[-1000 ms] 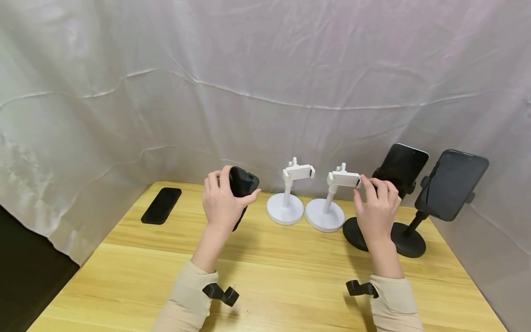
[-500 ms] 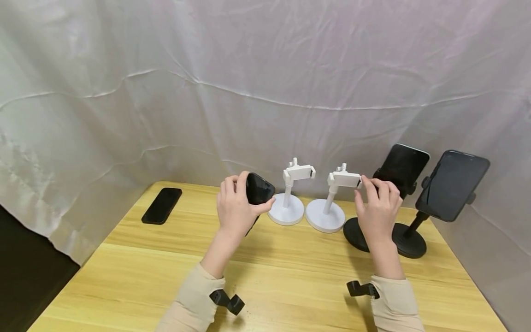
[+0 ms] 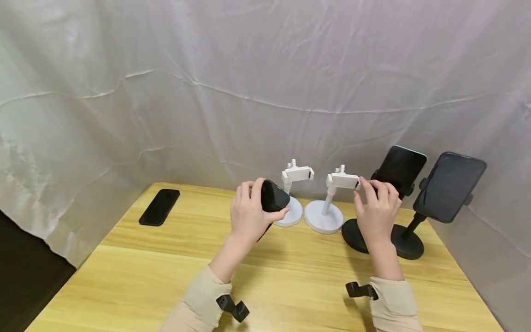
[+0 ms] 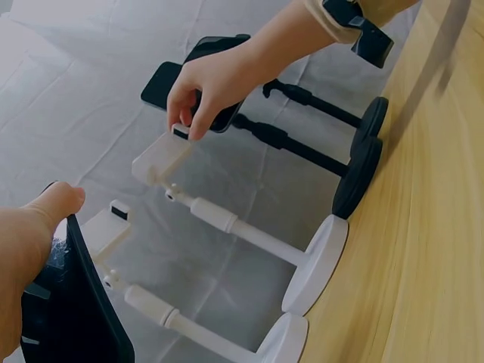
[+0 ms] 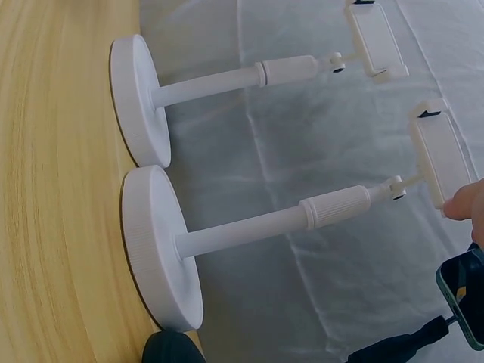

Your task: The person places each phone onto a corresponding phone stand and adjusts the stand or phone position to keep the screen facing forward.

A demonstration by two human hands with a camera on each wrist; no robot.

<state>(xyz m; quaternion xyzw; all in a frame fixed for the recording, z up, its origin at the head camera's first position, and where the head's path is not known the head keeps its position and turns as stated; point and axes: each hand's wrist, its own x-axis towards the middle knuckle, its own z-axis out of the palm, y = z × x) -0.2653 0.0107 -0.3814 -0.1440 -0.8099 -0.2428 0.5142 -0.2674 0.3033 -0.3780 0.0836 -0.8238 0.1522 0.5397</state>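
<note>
My left hand (image 3: 249, 214) grips a black smartphone (image 3: 274, 197), held tilted above the table with fingers on one edge and thumb on the other. Its dark back (image 4: 79, 302) faces the left wrist camera. Just behind that phone stands a white phone stand (image 3: 297, 174), its round base partly covered by the phone. Beside it, a second white phone stand (image 3: 344, 180) has my right hand (image 3: 378, 216) at its clamp; thumb and fingertips pinch the right end of the holder. In the right wrist view only a fingertip (image 5: 463, 203) shows against that clamp (image 5: 445, 155).
Two black phone stands at the right carry phones, a nearer-left one (image 3: 402, 168) and a far-right one (image 3: 451, 186). Another black phone (image 3: 159, 207) lies flat on the wooden table (image 3: 174, 272) at the left. A pale curtain (image 3: 249, 69) hangs behind the table.
My left hand has carried the phone rightward and slightly down, now in front of the left white stand's base. My right hand stays at the other white stand's clamp.
</note>
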